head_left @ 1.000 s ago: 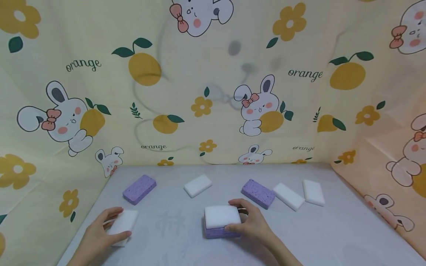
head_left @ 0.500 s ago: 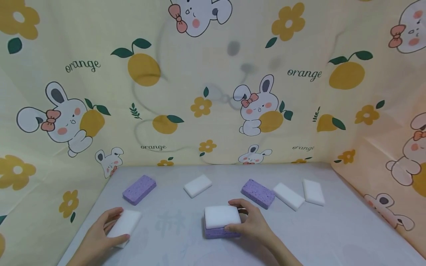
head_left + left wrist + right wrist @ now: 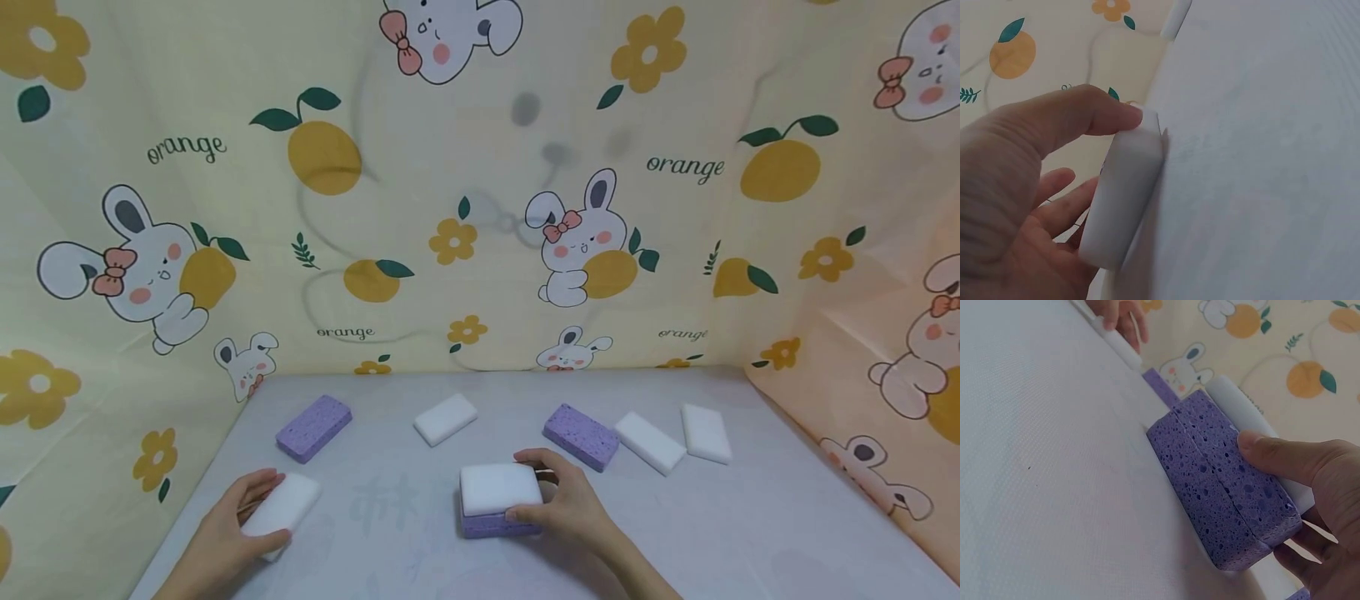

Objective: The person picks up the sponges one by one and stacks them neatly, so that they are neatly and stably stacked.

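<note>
In the head view my left hand [image 3: 232, 525] holds a white sponge block [image 3: 281, 510] between thumb and fingers at the left of the table; the left wrist view shows the white block [image 3: 1125, 194] tilted, close to the tabletop. My right hand [image 3: 570, 504] grips a stack near the middle. On top of that stack lies a white sponge [image 3: 499, 487]. Two purple sponges [image 3: 1210, 481] lie one on the other below it, as the right wrist view shows. The right thumb [image 3: 1272, 453] presses against the upper purple sponge.
Behind the hands lie a purple sponge [image 3: 313, 427] at left, a white block [image 3: 446, 419], another purple sponge [image 3: 582, 437], and two white blocks, one slanted [image 3: 650, 443] and one farther right [image 3: 707, 433]. A printed cloth [image 3: 480, 283] walls the pale table.
The white block in my left hand has turned slightly and shifted a little to the right. My right hand and the stack stay where they were.
</note>
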Tool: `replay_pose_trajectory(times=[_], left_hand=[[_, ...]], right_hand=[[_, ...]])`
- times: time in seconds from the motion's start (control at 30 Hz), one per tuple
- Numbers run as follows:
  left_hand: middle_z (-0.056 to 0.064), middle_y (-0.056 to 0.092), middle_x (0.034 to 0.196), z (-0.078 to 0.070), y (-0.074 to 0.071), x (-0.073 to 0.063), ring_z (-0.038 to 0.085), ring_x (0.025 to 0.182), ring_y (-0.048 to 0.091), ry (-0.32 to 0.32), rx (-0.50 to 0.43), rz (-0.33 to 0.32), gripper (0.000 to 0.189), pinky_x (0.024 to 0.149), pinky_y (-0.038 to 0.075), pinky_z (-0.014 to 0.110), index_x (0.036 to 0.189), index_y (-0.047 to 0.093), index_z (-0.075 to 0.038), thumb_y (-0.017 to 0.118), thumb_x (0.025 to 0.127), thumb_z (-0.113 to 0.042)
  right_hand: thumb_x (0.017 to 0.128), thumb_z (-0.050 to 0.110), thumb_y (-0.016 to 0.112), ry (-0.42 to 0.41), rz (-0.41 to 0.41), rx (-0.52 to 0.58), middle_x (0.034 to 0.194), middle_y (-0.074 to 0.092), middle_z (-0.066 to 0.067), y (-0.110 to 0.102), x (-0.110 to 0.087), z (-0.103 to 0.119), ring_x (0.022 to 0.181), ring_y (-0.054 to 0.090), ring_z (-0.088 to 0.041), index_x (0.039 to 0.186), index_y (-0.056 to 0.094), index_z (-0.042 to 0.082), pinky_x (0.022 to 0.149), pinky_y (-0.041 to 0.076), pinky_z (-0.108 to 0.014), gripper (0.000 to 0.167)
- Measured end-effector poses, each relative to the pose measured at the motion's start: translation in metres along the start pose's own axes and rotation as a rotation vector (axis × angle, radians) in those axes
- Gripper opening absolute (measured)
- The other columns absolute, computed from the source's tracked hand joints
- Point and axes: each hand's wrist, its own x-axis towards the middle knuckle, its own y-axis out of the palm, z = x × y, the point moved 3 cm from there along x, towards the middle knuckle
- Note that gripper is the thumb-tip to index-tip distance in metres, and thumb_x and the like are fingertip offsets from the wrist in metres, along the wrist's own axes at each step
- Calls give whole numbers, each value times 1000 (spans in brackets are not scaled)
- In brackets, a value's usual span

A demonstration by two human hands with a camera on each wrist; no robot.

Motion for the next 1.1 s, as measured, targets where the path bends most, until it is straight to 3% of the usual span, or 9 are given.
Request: replay_pose_trajectory(times=[0.13,0.4,0.67,1.1], left_hand=[[26,36,149,-1,0,-2,43,133,36,44,17,8,105,106,29,63,147,26,1,89,71,-34],[27,40,146,5,3,0,44,129,41,38,63,-32,113,104,34,61,147,28,2,90,65,-47],[26,43,144,2,2,-2,43,130,42,69,65,-39,110,105,34,60,147,28,1,90,67,-41],[24,40,147,1,2,-1,42,131,39,35,38,-41,108,104,31,64,148,26,-1,88,71,-42]], right_hand=[[63,25,94,-3,-2,-8,119,64,-3,0,0,0,108,60,-27,122,62,14,94,49,-51,68],[63,24,94,-6,-2,-6,119,64,-2,1,0,0,109,59,-27,122,63,13,95,49,-50,68],[63,24,94,7,-3,-2,121,63,-4,0,0,1,109,59,-27,122,62,13,95,49,-49,69],[63,24,94,3,-1,6,120,63,-4,0,0,1,110,58,-27,122,62,13,96,49,-49,68]])
